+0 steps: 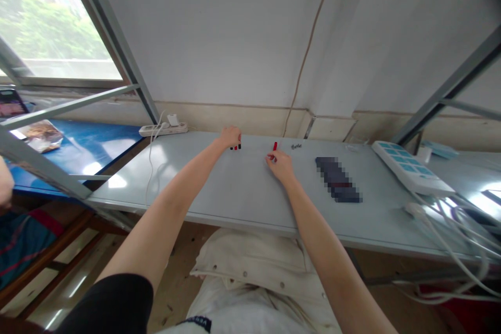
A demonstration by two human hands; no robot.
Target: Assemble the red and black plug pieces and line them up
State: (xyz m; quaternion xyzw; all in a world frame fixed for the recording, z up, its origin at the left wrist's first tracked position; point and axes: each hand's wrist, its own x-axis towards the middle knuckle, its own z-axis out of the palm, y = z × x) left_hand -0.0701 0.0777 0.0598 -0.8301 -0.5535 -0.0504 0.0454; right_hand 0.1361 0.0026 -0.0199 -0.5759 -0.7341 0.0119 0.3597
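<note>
My left hand [230, 136] reaches to the far side of the grey table [242, 188], its fingers closed and pointing down. Small black and red pieces [235, 148] stand or lie in a short row just below its fingertips. What those fingers hold, if anything, is hidden. To the right, my right hand [281, 165] rests low over the tabletop, thumb and fingers pinched together on a small dark red piece [271, 157]. A bright red stick-like piece [275, 145] shows just beyond its fingers; I cannot tell whether they touch it. Several tiny dark metallic bits [296, 146] lie farther right.
A blurred dark flat object [338, 179] lies right of my right hand. A white power strip [164, 129] with a cable sits at the back left, a larger white socket block [410, 167] at the right. Metal frame posts flank the table. Another person's arm [4, 182] shows far left.
</note>
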